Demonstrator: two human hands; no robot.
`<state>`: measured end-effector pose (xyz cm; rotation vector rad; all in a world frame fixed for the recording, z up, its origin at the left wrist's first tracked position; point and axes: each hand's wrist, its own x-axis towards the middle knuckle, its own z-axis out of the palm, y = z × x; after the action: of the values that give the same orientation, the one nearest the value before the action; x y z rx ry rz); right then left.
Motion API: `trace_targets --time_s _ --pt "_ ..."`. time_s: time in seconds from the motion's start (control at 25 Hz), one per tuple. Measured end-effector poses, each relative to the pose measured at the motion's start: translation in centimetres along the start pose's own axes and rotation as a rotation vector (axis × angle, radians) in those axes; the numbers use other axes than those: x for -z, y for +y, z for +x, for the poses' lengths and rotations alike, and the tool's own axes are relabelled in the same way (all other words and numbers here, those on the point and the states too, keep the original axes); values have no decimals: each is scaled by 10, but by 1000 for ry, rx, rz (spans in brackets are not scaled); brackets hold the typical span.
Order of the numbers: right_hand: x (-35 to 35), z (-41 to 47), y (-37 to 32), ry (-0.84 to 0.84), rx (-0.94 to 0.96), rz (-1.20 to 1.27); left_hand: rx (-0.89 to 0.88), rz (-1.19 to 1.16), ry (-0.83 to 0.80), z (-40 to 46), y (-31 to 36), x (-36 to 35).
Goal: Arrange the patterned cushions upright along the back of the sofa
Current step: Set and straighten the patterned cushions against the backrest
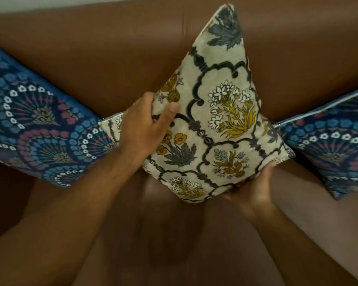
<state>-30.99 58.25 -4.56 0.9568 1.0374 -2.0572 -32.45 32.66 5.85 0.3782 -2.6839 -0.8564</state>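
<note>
A cream cushion with grey and yellow flowers [219, 112] stands on one corner in the middle of the brown leather sofa [116, 58], leaning toward the backrest. My left hand [145, 129] grips its left edge, thumb on the front. My right hand [254, 188] holds its lower right edge from underneath. A blue fan-patterned cushion [35, 129] leans against the backrest at the left. A second blue fan-patterned cushion [335, 149] leans at the right, partly cut off by the frame.
The sofa seat [174, 244] stretches toward me below the cushions. A pale wall strip [50, 5] shows above the backrest at the top left.
</note>
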Motion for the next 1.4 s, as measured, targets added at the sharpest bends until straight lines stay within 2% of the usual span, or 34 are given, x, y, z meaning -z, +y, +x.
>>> trace_targets --time_s 0.16,0.4,0.48,0.6,0.72,0.84,0.96,1.08,1.16,1.24,1.32,1.4 --pt "-22 2 -1 -41 66 -49 -35 -86 191 5 -9 17" --pt "-32 14 3 82 63 -89 1 -118 98 4 -15 9" --pt "-27 10 7 105 78 -89 -33 -105 129 -3 -21 6" --pt "-27 -1 22 189 163 -94 -80 62 214 -18 -27 0" --pt "-43 14 33 222 312 -107 -23 196 98 -20 -29 -16" --pt "-60 37 25 325 379 -145 -2 216 61 -10 -31 -24" --pt "-47 25 34 325 354 -141 -8 219 7 -21 -34 -9" --pt "-34 1 72 462 227 -130 -15 299 -9 -60 -51 34" --pt "-47 -13 114 396 19 -177 11 387 4 -85 -82 75" --pt "-80 -28 162 172 -187 -276 69 456 46 -96 -128 127" --pt "-135 -36 202 -4 -226 -378 129 480 115 -89 -184 181" --pt "-193 -27 236 -46 -139 -418 172 500 150 -71 -241 226"
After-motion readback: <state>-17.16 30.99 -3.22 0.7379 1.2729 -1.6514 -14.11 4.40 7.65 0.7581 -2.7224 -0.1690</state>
